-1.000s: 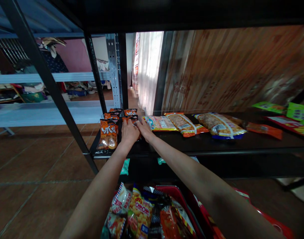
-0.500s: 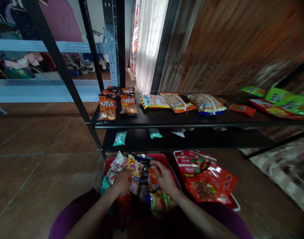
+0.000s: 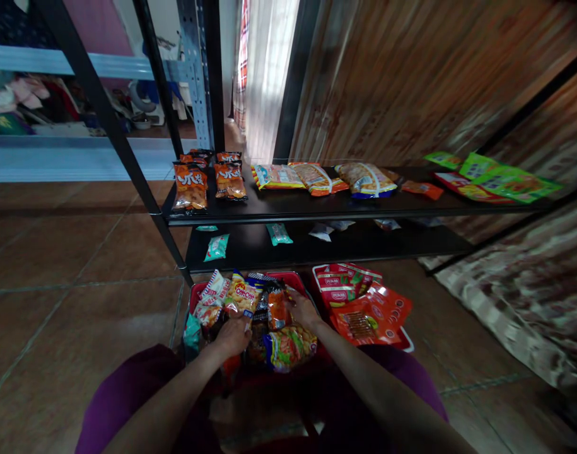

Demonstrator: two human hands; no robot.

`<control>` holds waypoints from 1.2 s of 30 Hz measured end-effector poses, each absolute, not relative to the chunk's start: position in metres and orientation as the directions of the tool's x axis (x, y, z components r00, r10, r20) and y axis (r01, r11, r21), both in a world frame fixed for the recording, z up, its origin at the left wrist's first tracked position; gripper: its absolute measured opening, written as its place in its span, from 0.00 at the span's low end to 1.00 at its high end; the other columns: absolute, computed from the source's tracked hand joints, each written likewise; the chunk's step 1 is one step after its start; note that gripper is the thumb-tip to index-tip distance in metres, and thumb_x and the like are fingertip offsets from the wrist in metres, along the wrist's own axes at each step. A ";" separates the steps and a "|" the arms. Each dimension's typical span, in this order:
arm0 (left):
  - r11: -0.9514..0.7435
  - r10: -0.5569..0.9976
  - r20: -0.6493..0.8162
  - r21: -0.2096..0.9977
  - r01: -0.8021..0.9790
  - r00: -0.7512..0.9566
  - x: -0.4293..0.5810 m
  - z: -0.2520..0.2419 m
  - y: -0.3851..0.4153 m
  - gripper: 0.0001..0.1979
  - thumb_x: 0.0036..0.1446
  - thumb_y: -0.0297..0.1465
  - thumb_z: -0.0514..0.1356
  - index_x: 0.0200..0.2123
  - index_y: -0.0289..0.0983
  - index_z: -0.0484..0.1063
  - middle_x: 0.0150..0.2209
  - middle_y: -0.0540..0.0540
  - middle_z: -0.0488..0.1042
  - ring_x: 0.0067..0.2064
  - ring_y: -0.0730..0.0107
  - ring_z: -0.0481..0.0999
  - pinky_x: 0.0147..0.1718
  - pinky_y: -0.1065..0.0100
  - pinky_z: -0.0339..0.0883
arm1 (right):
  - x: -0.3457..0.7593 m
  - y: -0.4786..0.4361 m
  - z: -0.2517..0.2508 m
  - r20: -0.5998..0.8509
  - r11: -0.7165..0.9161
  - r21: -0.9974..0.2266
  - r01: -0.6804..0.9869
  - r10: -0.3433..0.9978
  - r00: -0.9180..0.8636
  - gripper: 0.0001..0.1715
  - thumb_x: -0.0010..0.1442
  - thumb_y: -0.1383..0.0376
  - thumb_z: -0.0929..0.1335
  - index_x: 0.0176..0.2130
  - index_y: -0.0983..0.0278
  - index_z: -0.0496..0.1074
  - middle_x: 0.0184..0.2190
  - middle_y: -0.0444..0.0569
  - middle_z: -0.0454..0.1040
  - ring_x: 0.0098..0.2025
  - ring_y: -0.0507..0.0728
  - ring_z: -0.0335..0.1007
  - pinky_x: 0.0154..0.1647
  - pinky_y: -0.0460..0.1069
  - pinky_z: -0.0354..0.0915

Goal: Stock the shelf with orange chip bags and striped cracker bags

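A red basket [image 3: 292, 275] packed with snack bags stands between my knees. My left hand [image 3: 234, 335] is closed over the lower end of a yellow snack bag [image 3: 243, 295], its fingertips partly hidden. On the other side, my right hand [image 3: 302, 310] grips the right edge of an orange and black snack bag [image 3: 277, 309]; some of its fingers are out of sight behind the bag. A blue and yellow noodle-like snack bag [image 3: 291, 347] lies in front. White and red striped bags [image 3: 214, 291] and a teal packet [image 3: 192, 331] fill the left side.
Ahead is a black shelf rack [image 3: 269, 215]; orange snack bags [image 3: 190, 187], larger bags [image 3: 365, 180] and green packets [image 3: 510, 176] lie on its upper board. Teal packets [image 3: 217, 247] are on the lower one. A second basket [image 3: 408, 340] with red packets [image 3: 371, 312] sits at right.
The view has shifted, so the rack and baskets appear higher and farther left. My left hand has come over the yellow bag's lower end; my right hand has moved to the orange bag's side.
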State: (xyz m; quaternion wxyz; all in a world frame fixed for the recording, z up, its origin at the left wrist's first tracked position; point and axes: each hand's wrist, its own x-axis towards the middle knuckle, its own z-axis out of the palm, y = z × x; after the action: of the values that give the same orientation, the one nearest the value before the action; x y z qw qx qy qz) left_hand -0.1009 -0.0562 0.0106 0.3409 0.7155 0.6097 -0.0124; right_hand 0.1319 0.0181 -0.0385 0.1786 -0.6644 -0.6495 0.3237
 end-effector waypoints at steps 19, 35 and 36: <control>-0.154 0.819 -0.353 0.625 0.766 0.453 -0.092 0.045 -0.031 0.22 0.54 0.32 0.51 0.51 0.35 0.71 0.52 0.36 0.72 0.54 0.51 0.70 0.53 0.55 0.62 | 0.094 0.058 -0.040 -0.351 -0.193 -0.404 0.894 0.935 0.043 0.28 0.55 0.72 0.62 0.56 0.62 0.61 0.47 0.56 0.72 0.46 0.58 0.74 0.44 0.49 0.64; 0.636 0.771 -0.539 0.687 -0.352 0.340 -0.084 0.047 -0.008 0.34 0.47 0.52 0.60 0.53 0.37 0.67 0.60 0.37 0.65 0.59 0.49 0.66 0.46 0.56 0.69 | 0.111 0.065 0.047 -0.350 -0.445 -0.697 -0.562 0.895 -0.275 0.30 0.44 0.68 0.70 0.49 0.61 0.70 0.43 0.50 0.78 0.49 0.64 0.73 0.49 0.59 0.68; 0.633 0.773 -0.519 0.670 -0.387 0.364 -0.081 0.049 -0.009 0.33 0.47 0.51 0.61 0.52 0.38 0.67 0.60 0.38 0.66 0.58 0.50 0.67 0.46 0.56 0.70 | 0.110 0.064 0.046 -0.343 -0.439 -0.713 -0.548 0.899 -0.273 0.29 0.43 0.67 0.70 0.48 0.61 0.71 0.43 0.50 0.78 0.50 0.64 0.72 0.50 0.59 0.68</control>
State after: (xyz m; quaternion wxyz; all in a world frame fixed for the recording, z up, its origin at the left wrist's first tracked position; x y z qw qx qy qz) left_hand -0.0807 -0.0093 0.0487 0.7949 0.2243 0.4298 0.3649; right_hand 0.1102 0.0642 0.0461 0.4743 -0.3720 -0.2360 0.7622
